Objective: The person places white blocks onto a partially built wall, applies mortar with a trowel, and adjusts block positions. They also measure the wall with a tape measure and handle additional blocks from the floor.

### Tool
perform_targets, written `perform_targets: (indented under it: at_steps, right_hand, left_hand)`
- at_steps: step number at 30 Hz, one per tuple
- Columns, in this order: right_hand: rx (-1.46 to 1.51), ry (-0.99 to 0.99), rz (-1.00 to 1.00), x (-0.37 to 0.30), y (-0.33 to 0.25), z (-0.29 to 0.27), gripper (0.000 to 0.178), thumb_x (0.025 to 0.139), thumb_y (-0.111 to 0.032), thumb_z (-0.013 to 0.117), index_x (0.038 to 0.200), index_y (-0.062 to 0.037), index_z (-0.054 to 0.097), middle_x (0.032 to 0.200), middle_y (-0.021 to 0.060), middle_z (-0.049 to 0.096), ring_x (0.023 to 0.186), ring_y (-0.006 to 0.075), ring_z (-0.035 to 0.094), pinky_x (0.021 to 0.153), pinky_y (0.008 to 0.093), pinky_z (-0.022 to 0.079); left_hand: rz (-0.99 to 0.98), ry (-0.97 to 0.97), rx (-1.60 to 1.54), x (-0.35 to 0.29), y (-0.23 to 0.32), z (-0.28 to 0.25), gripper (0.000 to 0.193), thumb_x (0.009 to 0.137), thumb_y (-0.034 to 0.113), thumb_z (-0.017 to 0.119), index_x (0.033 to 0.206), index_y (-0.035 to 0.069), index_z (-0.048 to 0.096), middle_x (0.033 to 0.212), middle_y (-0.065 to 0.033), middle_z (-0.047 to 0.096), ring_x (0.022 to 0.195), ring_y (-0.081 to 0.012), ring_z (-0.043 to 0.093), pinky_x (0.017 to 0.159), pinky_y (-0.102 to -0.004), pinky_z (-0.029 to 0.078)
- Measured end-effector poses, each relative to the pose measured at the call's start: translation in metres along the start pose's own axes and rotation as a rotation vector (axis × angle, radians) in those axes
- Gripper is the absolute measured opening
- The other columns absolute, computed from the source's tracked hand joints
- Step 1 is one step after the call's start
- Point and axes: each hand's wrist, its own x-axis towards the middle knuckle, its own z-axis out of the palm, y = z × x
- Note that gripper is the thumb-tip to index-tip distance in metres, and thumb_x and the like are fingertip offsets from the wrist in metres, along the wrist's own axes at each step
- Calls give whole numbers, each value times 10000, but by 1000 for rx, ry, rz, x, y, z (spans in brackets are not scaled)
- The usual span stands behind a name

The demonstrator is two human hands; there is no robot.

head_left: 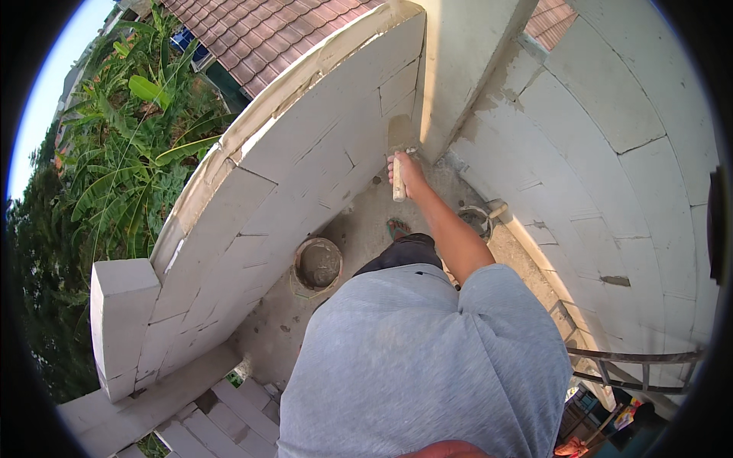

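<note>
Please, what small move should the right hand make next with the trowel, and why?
Perhaps bring the trowel gently flat against the block wall: the right hand grips it, and it points toward the corner beside the column. Whether it touches the wall is unclear.

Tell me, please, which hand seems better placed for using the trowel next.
Probably the right hand: it grips the trowel near the pale block wall, while the left hand is out of view.

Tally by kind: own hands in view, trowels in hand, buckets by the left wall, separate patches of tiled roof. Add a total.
Right hand: 1
Trowel: 1
Bucket: 1
Roof patches: 2
Total: 5
</note>
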Motion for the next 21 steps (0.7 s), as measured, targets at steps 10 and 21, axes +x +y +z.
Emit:
perform_targets:
  at_steps: [10,21]
  right_hand:
    - [-881,473,-1271,4,-141,62,466,972,-312,657,1308,10,623,1003,178,647,932,339,659,825,445,542]
    - [-1042,515,-1116,50,-142,105,507,932,-290,683,1351,-20,590,1120,216,553,1039,423,596,894,498,513]
  left_hand:
    - [53,13,-70,8,-19,21,486,981,369,678,1280,-15,689,1122,-179,764,1012,-216,711,849,-361,550]
    - [147,9,-232,-5,-24,31,480,982,363,675,1281,-12,689,1123,-176,764,1015,-215,709,851,-362,550]
